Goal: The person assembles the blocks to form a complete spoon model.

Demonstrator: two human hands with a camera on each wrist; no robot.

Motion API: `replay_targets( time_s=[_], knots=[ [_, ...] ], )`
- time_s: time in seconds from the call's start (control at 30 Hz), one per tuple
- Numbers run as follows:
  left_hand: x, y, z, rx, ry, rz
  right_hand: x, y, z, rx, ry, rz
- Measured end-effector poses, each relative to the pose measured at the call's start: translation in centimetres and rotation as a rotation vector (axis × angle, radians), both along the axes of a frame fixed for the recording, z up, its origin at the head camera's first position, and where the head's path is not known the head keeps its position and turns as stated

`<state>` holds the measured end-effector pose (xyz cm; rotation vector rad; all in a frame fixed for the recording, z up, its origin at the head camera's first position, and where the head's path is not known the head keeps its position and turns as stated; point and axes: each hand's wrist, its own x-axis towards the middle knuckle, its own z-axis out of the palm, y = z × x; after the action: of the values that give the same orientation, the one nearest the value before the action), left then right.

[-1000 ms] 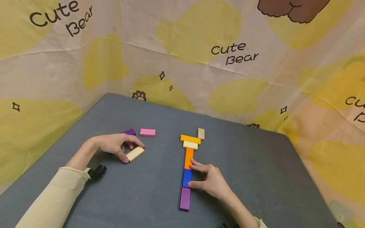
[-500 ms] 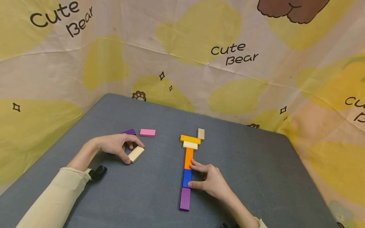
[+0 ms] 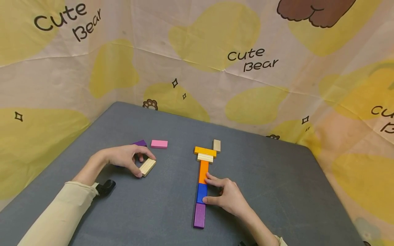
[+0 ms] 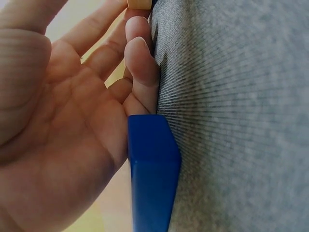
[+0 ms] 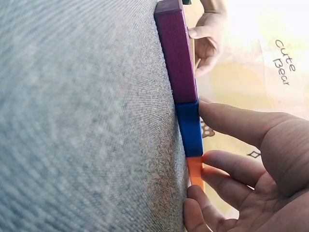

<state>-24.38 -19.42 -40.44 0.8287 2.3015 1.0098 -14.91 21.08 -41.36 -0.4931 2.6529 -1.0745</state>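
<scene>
On left of desk (image 3: 277, 184), plain block (image 3: 148, 167), pinched by its ends between thumb and finger of left hand (image 3: 124, 156); cannot tell if lifted. Right hand (image 3: 229, 196) not grasping: thumb against blue block (image 3: 201, 193), fingertip against orange block (image 3: 204, 172). Purple block (image 3: 199, 216) adjoins blue at near end; striped block (image 3: 205, 157) and yellow block (image 3: 205, 151) lie crosswise at far end. Beyond left hand, pink block (image 3: 159, 144). Probably best: light, level pinch; soft, even touch from right hand, lest aligned blocks skew.
</scene>
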Motion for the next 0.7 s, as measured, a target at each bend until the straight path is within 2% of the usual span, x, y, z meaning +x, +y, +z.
replay_targets(
  time_s=[0.23, 0.4, 0.53, 0.6, 0.7],
  knots=[
    [0.0, 0.0, 0.1, 0.001, -0.007, 0.002, -0.1, 0.0, 0.0, -0.003, -0.004, -0.004],
    [0.1, 0.6, 0.4, 0.002, -0.004, 0.030, -0.2, 0.0, 0.0, 0.005, -0.007, -0.007],
    [0.0, 1.7, 0.9, 0.014, 0.012, 0.041, -0.2, 0.0, -0.1, 0.009, -0.018, -0.012],
    [-0.2, 2.5, 1.2, 0.042, 0.022, 0.045, -0.2, 0.0, 0.0, 0.008, -0.018, -0.009],
    [-0.6, 4.0, 1.6, 0.111, 0.053, 0.087, -0.2, 0.0, -0.1, 0.005, -0.011, 0.000]
  ],
)
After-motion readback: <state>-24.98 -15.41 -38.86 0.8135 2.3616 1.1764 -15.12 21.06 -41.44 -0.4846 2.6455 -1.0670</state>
